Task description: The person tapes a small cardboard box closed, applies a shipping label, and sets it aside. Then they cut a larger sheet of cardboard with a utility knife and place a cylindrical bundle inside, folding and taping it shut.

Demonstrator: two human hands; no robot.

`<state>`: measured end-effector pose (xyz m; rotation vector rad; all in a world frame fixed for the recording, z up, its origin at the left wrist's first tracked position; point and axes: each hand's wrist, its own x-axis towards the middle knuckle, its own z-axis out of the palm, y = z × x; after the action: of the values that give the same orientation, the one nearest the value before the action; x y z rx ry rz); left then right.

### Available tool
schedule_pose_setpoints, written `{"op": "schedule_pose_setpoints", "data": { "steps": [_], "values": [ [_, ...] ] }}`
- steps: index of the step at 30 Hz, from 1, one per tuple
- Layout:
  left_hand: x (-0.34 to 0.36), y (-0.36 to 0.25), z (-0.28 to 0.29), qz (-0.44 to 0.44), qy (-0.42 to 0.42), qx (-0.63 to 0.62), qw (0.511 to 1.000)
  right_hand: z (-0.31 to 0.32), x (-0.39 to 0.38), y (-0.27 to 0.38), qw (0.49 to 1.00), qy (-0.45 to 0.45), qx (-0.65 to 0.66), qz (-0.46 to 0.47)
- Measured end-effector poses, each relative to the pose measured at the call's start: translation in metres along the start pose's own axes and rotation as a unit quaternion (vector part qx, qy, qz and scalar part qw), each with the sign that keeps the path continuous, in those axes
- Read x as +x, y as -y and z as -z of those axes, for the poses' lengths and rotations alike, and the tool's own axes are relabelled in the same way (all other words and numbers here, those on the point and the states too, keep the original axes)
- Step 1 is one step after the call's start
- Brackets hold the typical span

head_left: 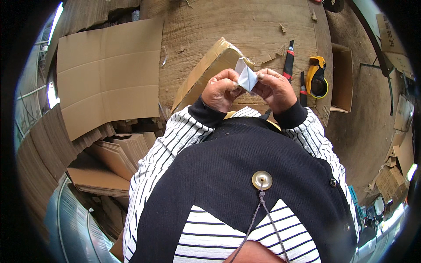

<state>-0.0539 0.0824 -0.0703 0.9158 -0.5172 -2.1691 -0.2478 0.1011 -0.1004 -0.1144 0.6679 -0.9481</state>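
Between both hands is a small folded white and pale-blue sheet (247,79), creased into a pointed shape; whether it is paper or plastic I cannot tell. My left hand (219,92) pinches its left side between thumb and fingers. On the opposite side, my right hand (278,90) has thumb and fingertips closed on the edge. Just beyond and to the left lies a flat cardboard package (205,72) sealed with shiny tape, partly hidden by my hands. A red and black utility knife (288,63) rests on the wooden table (210,22) beyond my right hand.
Right of the hands are a yellow and black tape dispenser (316,78) and another red-handled knife (303,93). An open cardboard box (342,79) stands past the table's right edge. At left lies a large creased cardboard sheet (109,72), with stacked cardboard (114,162) below.
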Motion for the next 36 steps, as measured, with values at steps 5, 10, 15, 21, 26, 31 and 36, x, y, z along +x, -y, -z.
{"op": "schedule_pose_setpoints", "data": {
  "steps": [5, 10, 15, 21, 26, 31, 36],
  "values": [
    [-0.002, -0.001, 0.008, 0.028, 0.006, -0.083, 0.996, 0.021, 0.004, -0.004, 0.994, 0.011, 0.105, -0.036],
    [-0.001, -0.002, 0.011, 0.066, 0.081, -0.157, 0.982, 0.041, -0.002, -0.006, 0.991, 0.077, 0.107, -0.026],
    [0.003, 0.002, 0.012, 0.081, 0.11, -0.155, 0.978, 0.065, -0.004, -0.018, 0.987, 0.091, 0.136, -0.003],
    [0.011, 0.001, 0.013, 0.105, 0.12, -0.144, 0.977, 0.074, -0.021, -0.019, 0.983, 0.06, 0.154, 0.078],
    [0.018, -0.005, 0.001, 0.113, 0.057, -0.114, 0.985, 0.089, -0.038, -0.016, 0.966, 0.007, 0.208, 0.154],
    [0.03, -0.008, -0.012, 0.089, -0.055, -0.087, 0.991, 0.126, -0.053, -0.019, 0.932, -0.02, 0.261, 0.25],
    [0.057, -0.008, -0.027, 0.1, -0.097, -0.128, 0.982, 0.153, -0.079, -0.009, 0.87, -0.143, 0.315, 0.352]
  ]
}}
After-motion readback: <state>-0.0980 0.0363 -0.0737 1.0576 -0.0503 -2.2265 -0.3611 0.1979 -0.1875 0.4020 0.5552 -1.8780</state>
